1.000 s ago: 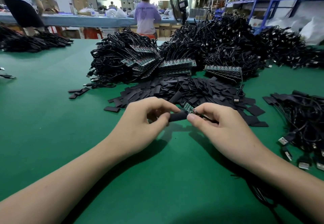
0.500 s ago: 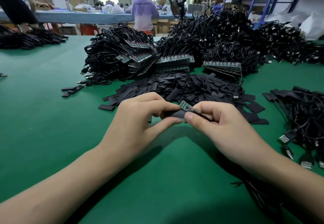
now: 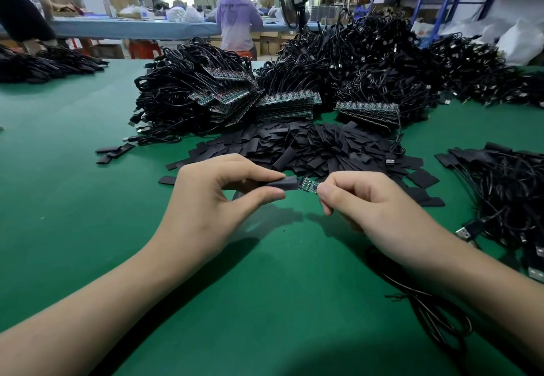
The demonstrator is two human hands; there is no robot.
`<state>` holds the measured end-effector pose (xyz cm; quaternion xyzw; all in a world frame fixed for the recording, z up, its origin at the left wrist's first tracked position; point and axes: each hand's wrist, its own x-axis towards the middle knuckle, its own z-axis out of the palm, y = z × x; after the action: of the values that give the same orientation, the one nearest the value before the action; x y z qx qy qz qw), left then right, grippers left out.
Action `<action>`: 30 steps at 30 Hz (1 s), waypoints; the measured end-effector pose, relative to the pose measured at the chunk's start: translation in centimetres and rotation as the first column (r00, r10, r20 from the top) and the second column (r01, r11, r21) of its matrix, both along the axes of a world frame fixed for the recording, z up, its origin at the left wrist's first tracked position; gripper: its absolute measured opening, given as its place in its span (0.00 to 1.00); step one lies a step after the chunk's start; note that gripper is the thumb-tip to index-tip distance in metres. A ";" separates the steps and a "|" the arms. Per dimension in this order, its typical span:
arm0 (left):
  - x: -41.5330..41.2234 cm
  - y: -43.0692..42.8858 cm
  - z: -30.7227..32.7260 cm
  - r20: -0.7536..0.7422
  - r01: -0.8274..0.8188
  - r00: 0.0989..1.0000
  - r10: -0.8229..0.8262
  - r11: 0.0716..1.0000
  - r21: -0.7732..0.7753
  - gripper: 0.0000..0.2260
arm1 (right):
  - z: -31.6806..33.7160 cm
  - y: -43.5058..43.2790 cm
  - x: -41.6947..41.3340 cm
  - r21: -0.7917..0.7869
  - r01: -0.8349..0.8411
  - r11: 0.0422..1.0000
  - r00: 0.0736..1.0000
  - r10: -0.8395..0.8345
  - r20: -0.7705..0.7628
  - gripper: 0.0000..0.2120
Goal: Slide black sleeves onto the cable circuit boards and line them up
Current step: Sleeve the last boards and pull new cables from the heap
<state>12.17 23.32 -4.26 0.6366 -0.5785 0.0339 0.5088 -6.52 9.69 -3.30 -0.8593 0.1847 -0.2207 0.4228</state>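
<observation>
- Black sleeve (image 3: 282, 186) is pinched between thumb and forefinger of the left hand (image 3: 217, 199), open mouth facing right.
- Pinched in the right hand (image 3: 371, 211), the green circuit board (image 3: 308, 185) lies left to right, left end touching the sleeve mouth, most of it bare.
- Sliding on calls for a leftward push.
- Its cable (image 3: 435, 314) trails near right across the desk (image 3: 88, 228).
- Loose sleeves (image 3: 309, 149) lie heaped just beyond, in no bin.
</observation>
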 end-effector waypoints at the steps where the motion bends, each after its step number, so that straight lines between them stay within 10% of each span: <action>1: -0.1 0.0 0.0 0.010 0.002 1.000 -0.002 1.000 0.005 0.10 | 0.0 0.0 0.0 -0.001 -0.004 1.000 1.000 0.004 -0.003 0.17; 11: 0.1 0.3 0.1 0.109 0.048 0.992 -0.058 0.995 0.093 0.08 | -0.1 -0.1 -0.2 -0.169 -0.037 0.985 0.995 0.020 -0.102 0.17; 18: 0.3 0.5 0.6 0.352 0.057 0.933 -0.075 0.997 0.060 0.11 | 0.3 -0.7 -0.1 0.235 -0.113 0.965 0.984 0.141 -0.105 0.18; 30: -0.4 0.3 0.1 0.279 0.122 0.950 -0.141 0.989 0.084 0.10 | -0.3 0.2 0.0 -0.049 -0.136 0.990 0.985 0.130 -0.113 0.16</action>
<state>11.75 23.59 -4.11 0.6018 -0.6873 0.0719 0.4004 -6.48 9.85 -3.57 -0.8920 0.1436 -0.1499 0.4015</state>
